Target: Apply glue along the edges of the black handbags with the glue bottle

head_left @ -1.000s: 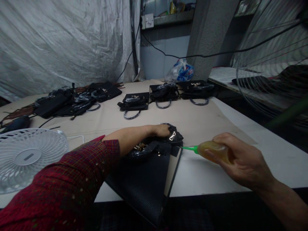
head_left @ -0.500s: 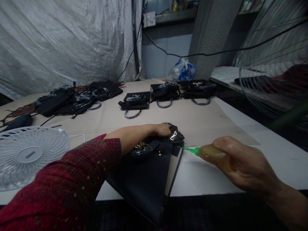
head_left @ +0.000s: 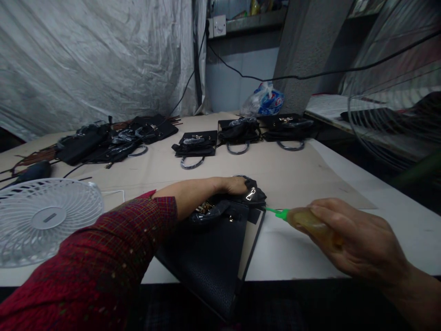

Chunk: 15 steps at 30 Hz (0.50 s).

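Right hand (head_left: 358,236): grip closed around a squeeze bottle (head_left: 305,220), amber contents, held roughly level over the white tabletop (head_left: 406,234). Green nozzle (head_left: 280,214) points left, tip right at the upper right edge of the black bag (head_left: 210,257) (contact or small gap, can't tell from this angle). Bag lies in front of the person, skewed, lower corner sticking out past the near edge of the tabletop. Pale strip (head_left: 248,241) shows along its right side. Left hand (head_left: 237,185) is on the far end of the bag, by a gold fitting (head_left: 251,194); fingertips hidden, so can't tell if that grip is pinching or just pressing. Left arm, in a red plaid sleeve (head_left: 113,248), reaches across the bag's left part; plastic-wrapped handle (head_left: 208,215) sits just below the forearm. White fan (head_left: 48,218) at left, near the sleeve. Farther back on brown paper (head_left: 275,172): three dark bags in a row, left one (head_left: 196,142), middle one (head_left: 239,131), right one (head_left: 285,128), each with a wrapped handle loop toward the person. More dark bags heaped (head_left: 86,145) back left.
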Available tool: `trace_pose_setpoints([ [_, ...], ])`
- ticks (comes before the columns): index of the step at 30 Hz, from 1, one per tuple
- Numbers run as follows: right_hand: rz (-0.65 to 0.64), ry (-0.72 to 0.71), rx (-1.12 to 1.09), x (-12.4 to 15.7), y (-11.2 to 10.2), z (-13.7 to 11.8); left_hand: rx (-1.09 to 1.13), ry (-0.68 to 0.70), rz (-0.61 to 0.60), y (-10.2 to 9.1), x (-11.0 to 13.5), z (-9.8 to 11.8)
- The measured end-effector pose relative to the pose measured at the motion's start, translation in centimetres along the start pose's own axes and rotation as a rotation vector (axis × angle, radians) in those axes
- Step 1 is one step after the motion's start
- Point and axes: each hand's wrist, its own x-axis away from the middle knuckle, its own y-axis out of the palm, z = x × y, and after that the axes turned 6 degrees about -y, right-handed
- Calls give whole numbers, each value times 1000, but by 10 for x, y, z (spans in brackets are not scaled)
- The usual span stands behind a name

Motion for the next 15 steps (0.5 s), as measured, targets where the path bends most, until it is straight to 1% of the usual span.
trace_pose_setpoints([
  [3, -38, 41, -53, -6, -2, -4, -30, 0, 13, 1, -2, 0],
  [6, -16, 180, -100, -10, -3, -7, -46, 2, 9, 1, -3, 0],
  [8, -29, 263, -122, -9, -2, -8, -51, 7, -2, 0, -2, 1],
  [12, -59, 316, -163, -6, 1, -12, -54, 3, -18, -2, 4, 5],
  [15, -64, 342, -209, -4, 2, -17, -55, -29, -27, -5, 7, 9],
])
